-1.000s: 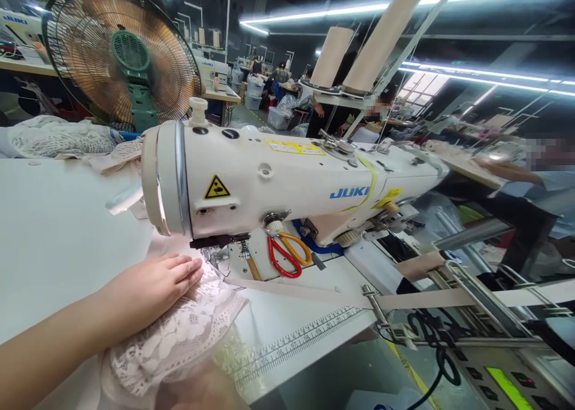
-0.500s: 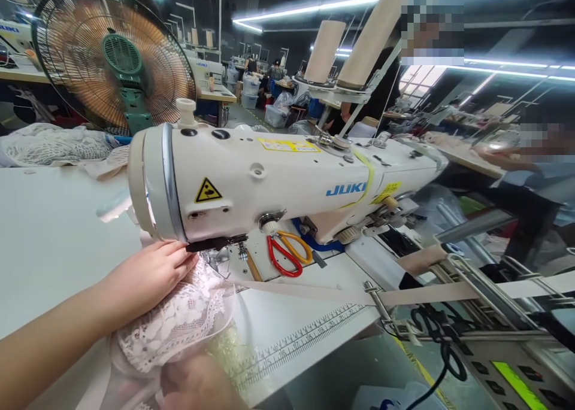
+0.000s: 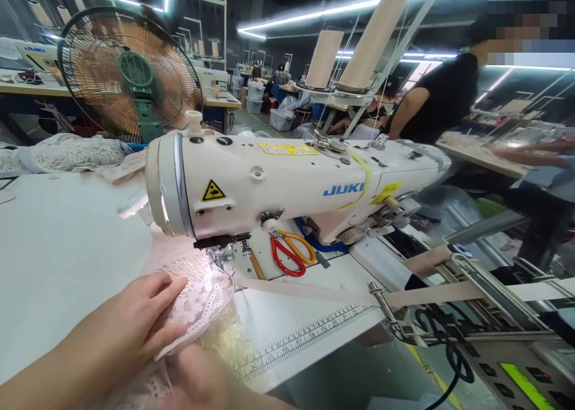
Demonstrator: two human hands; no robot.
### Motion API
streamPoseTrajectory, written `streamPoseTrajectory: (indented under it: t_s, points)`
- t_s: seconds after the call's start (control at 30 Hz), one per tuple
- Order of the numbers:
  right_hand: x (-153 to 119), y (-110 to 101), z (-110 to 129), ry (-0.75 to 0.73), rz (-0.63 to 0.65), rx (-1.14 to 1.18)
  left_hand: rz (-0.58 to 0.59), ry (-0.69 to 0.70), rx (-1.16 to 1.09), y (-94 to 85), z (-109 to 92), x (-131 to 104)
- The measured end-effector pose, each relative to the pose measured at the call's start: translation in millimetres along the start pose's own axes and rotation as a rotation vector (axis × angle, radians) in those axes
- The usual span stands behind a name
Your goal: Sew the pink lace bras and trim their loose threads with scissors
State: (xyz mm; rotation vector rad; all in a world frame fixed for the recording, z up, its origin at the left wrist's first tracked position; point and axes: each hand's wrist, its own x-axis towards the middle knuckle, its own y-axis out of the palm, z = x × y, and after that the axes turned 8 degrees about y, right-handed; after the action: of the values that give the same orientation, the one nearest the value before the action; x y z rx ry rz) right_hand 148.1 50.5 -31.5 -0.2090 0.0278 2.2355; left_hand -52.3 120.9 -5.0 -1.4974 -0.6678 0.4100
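Note:
A white sewing machine (image 3: pixel 278 182) stands across the table, with pale pink lace fabric (image 3: pixel 202 296) under its needle area at the left end. My left hand (image 3: pixel 139 314) lies on the lace just short of the needle, thumb and fingers apart. At the bottom edge my right hand (image 3: pixel 206 374) is blurred beside the lower edge of the lace, and its fingertips cannot be made out. A pale elastic band (image 3: pixel 309 290) runs from the needle area to a metal guide (image 3: pixel 381 305) on the right. Scissors with red and orange handles (image 3: pixel 290 254) lie beside the machine.
Behind the machine are a fan (image 3: pixel 135 69), thread cones (image 3: pixel 324 60) and a heap of white lace (image 3: pixel 67 152). A printed ruler (image 3: pixel 309 338) marks the table's front edge. A control box (image 3: pixel 507 368) sits at lower right. A person in black (image 3: pixel 444 99) is beyond the machine.
My left hand has moved back from the needle toward me, and its thumb and fingers have spread. My right hand has shifted slightly right. The camera view has turned slightly left.

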Motion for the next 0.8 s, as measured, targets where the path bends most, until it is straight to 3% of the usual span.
streamPoseTrajectory:
  t_s: [0.07, 0.1, 0.2, 0.27, 0.33, 0.43, 0.53, 0.6, 0.7, 0.8]
  points:
    - [-18, -19, 7, -0.051, 0.025, -0.331, 0.026, -0.013, 0.023, 2.1, 4, -13]
    - [-25, -29, 9, -0.077, -0.057, -0.484, 0.021, -0.012, 0.03, 2.8, 9, -19]
    - [-28, -56, 12, -0.153, -0.459, -0.913, 0.0, 0.008, 0.02, 0.7, 25, -26]
    - [-19, -69, 12, -0.203, -0.579, -1.137, 0.019, 0.023, 0.042, -4.9, 31, -24]
    - [-7, -76, 13, -0.244, -0.551, -1.27, 0.03, 0.046, 0.081, -11.2, 26, -17]
    - [6, -80, 13, -0.287, -0.458, -1.343, -0.021, 0.129, 0.096, -14.1, 0, -1]
    - [9, -83, 8, -0.352, -0.379, -1.381, -0.116, 0.135, 0.103, -4.7, -36, 12]
    - [5, -85, 4, -0.388, -0.345, -1.395, -0.098, 0.144, 0.133, 5.1, -53, 17]
    - [-2, -88, 0, -0.411, -0.328, -1.394, -0.069, 0.199, 0.16, 16.4, -60, 16]
    - [-6, -89, -1, -0.408, -0.328, -1.374, -0.093, 0.236, 0.147, 17.5, -50, 13]
